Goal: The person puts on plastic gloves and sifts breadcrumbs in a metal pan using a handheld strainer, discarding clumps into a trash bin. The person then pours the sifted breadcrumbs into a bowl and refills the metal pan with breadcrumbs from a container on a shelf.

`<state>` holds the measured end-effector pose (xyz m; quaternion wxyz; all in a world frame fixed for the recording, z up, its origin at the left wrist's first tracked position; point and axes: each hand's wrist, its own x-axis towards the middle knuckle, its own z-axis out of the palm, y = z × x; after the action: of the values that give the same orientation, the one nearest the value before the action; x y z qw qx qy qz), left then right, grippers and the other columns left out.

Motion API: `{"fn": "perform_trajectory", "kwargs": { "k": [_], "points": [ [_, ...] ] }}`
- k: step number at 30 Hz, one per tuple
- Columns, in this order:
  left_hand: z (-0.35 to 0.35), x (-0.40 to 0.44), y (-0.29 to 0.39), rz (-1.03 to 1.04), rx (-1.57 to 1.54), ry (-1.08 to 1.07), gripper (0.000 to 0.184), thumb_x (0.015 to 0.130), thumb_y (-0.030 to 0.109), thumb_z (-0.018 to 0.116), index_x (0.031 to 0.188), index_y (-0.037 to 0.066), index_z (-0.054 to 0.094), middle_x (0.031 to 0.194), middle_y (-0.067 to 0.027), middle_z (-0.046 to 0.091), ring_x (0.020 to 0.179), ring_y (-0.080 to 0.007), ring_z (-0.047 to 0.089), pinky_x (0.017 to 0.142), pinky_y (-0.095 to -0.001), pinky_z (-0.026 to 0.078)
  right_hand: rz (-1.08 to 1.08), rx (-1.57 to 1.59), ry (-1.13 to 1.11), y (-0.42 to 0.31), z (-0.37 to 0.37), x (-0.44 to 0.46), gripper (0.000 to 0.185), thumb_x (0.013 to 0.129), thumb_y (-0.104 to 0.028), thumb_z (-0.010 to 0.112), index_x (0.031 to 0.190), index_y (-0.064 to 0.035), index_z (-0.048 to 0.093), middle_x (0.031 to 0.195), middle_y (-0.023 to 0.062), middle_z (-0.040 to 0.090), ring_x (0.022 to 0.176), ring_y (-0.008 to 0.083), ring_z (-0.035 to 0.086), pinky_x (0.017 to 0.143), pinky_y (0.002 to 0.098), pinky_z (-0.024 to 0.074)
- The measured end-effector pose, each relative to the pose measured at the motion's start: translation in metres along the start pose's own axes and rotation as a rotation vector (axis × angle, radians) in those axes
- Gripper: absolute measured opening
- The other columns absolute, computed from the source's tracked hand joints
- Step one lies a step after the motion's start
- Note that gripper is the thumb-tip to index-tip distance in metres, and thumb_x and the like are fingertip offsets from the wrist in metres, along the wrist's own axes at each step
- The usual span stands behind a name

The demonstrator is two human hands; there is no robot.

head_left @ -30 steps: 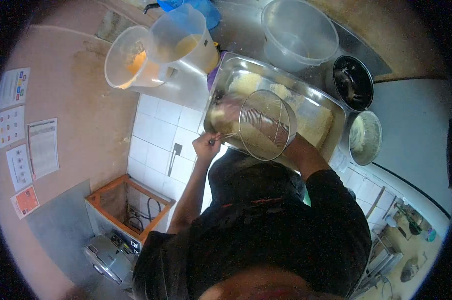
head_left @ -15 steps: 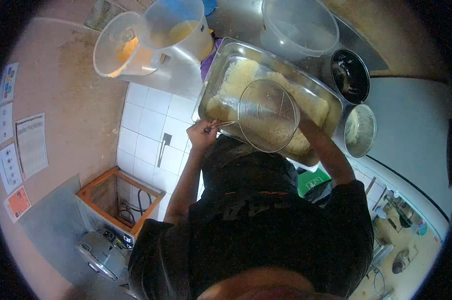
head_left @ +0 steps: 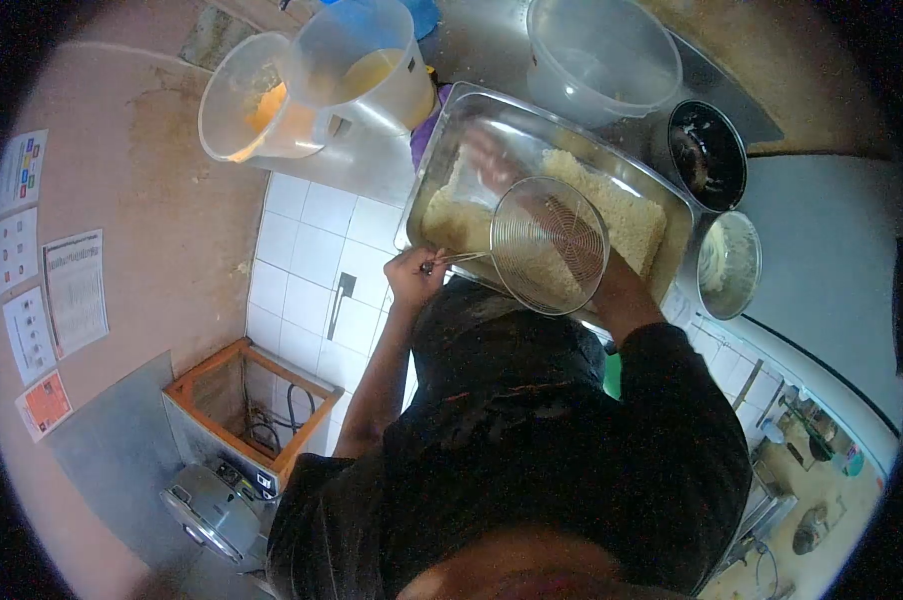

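Note:
My left hand (head_left: pixel 415 277) is closed around the handle of a round wire strainer (head_left: pixel 550 245), held over the near side of a deep steel tray (head_left: pixel 612 140). Pale yellow crumbs (head_left: pixel 634 212) lie in the tray, heaped along its right side and at the left. Beneath the strainer passes my right forearm, partly seen through the mesh. Toward the far left corner of the tray, my right hand (head_left: pixel 489 162) is low over the bare metal, its fingers stretched out and blurred by motion.
Behind the tray stand a clear tub with orange powder (head_left: pixel 262 105), another with yellowish contents (head_left: pixel 367 75), and a large clear tub (head_left: pixel 604 60). To the right are a black bowl (head_left: pixel 707 155) and a steel bowl with white residue (head_left: pixel 729 265). An open wood-framed cabinet (head_left: pixel 252 405) sits lower left.
My right hand has swept from the tray's right side to its far left, and bare metal shows where crumbs lay. The strainer stays in my left hand, slightly shifted in view.

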<state>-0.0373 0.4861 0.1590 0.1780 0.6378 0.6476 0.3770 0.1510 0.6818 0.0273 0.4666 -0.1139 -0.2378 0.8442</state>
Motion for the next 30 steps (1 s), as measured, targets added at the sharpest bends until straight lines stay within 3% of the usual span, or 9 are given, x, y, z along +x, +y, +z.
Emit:
{"fn": "perform_trajectory", "kwargs": {
  "k": [1,3,4,7,11,14,16,26,30],
  "points": [
    [-0.002,0.003,0.004,0.025,-0.008,0.022,0.020,0.074,0.015,0.076,0.064,0.007,0.060,0.056,-0.0085,0.057,0.048,-0.0230,0.057,0.047,-0.0325,0.044,0.007,0.005,-0.001,0.015,-0.019,0.013,0.060,0.096,-0.026,0.054,0.147,-0.0078,0.029,0.150,0.0078,0.035,0.134,0.0193,0.038,0.110,0.0324,0.0321],
    [-0.003,0.001,0.004,0.054,-0.010,0.039,0.018,0.073,0.014,0.076,0.065,0.006,0.061,0.057,-0.0094,0.058,0.048,-0.0219,0.058,0.047,-0.0311,0.044,-0.271,-0.949,0.006,0.034,-0.021,0.034,0.066,0.095,-0.025,0.054,0.150,-0.0078,0.020,0.149,0.0084,0.035,0.136,0.0203,0.035,0.113,0.0362,0.0281],
    [-0.002,0.001,0.000,0.057,-0.008,0.036,0.019,0.073,0.014,0.076,0.065,0.006,0.061,0.057,-0.0096,0.057,0.048,-0.0224,0.058,0.047,-0.0312,0.044,-0.276,-0.948,0.007,0.042,-0.022,0.022,0.066,0.095,-0.025,0.054,0.150,-0.0078,0.020,0.149,0.0084,0.035,0.136,0.0203,0.035,0.113,0.0362,0.0281],
    [0.002,0.001,-0.002,0.050,-0.010,0.044,0.019,0.073,0.013,0.076,0.064,0.006,0.060,0.057,-0.0098,0.057,0.049,-0.0233,0.058,0.047,-0.0314,0.044,0.256,-0.458,0.040,0.039,0.014,-0.023,0.063,0.095,-0.026,0.054,0.147,-0.0075,0.026,0.148,0.0121,0.036,0.137,0.0231,0.035,0.114,0.0388,0.0268],
    [-0.003,0.003,0.007,-0.035,-0.035,0.038,0.021,0.074,0.015,0.074,0.063,0.008,0.058,0.057,-0.0092,0.056,0.051,-0.0267,0.056,0.048,-0.0342,0.044,-0.173,-1.602,-0.627,0.043,0.017,-0.038,0.047,0.092,-0.028,0.057,0.134,-0.0077,0.046,0.138,0.0165,0.045,0.128,0.0280,0.045,0.106,0.0399,0.0365],
    [-0.002,0.005,0.009,0.018,-0.064,0.059,0.021,0.074,0.016,0.074,0.063,0.008,0.058,0.056,-0.0087,0.055,0.050,-0.0260,0.056,0.048,-0.0343,0.044,-0.269,-1.614,-0.492,0.037,0.079,-0.020,0.036,0.089,-0.028,0.060,0.118,-0.0062,0.060,0.116,0.0182,0.059,0.107,0.0297,0.059,0.093,0.0389,0.0480],
    [-0.005,0.004,0.008,0.016,0.001,0.025,0.021,0.074,0.016,0.074,0.063,0.008,0.059,0.057,-0.0084,0.055,0.050,-0.0256,0.056,0.048,-0.0343,0.044,0.069,-1.562,-0.945,0.017,0.119,-0.006,0.031,0.090,-0.028,0.058,0.109,-0.0040,0.063,0.100,0.0161,0.064,0.089,0.0258,0.063,0.083,0.0352,0.0518],
    [-0.003,0.004,0.005,0.053,0.043,0.014,0.022,0.073,0.016,0.075,0.062,0.008,0.059,0.056,-0.0081,0.056,0.049,-0.0251,0.056,0.047,-0.0336,0.044,0.372,-1.879,-0.713,-0.100,0.094,-0.135,0.031,0.090,-0.027,0.058,0.112,-0.0049,0.062,0.104,0.0158,0.063,0.093,0.0263,0.062,0.086,0.0358,0.0507],
    [-0.003,0.004,0.007,0.041,0.043,0.022,0.021,0.072,0.014,0.076,0.061,0.007,0.059,0.056,-0.0084,0.057,0.048,-0.0248,0.057,0.047,-0.0326,0.044,0.240,-2.054,-0.525,-0.143,0.095,-0.153,0.031,0.090,-0.027,0.058,0.113,-0.0052,0.061,0.105,0.0156,0.063,0.094,0.0265,0.062,0.087,0.0361,0.0503]
  ]
}}
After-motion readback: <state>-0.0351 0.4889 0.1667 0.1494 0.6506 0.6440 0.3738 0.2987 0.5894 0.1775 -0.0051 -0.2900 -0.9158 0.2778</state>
